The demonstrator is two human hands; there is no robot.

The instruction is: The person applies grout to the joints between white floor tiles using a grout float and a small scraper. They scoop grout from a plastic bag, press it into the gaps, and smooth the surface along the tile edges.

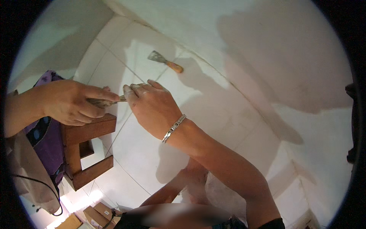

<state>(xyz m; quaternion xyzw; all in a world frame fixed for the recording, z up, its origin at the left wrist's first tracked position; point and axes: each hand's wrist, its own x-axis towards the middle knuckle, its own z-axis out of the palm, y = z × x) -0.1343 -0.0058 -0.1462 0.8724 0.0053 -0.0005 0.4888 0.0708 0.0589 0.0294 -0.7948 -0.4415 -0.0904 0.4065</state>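
Observation:
My left hand is closed around a narrow tool with a grey-smeared surface. Its thin end points right and meets the fingers of my right hand. White powder or paste coats those fingers. They are bent and close together, and whatever lies beneath them is hidden by the back of the hand. A silver link bracelet circles my right wrist. Beyond both hands, a putty knife with a dirty metal blade and a yellow-orange wooden handle lies on the white tiled floor.
At left stands a brown wooden stool or frame, beside purple patterned cloth. A black cable hangs over beige fabric. Cardboard boxes sit at the lower left. A pale wall borders the floor on the right.

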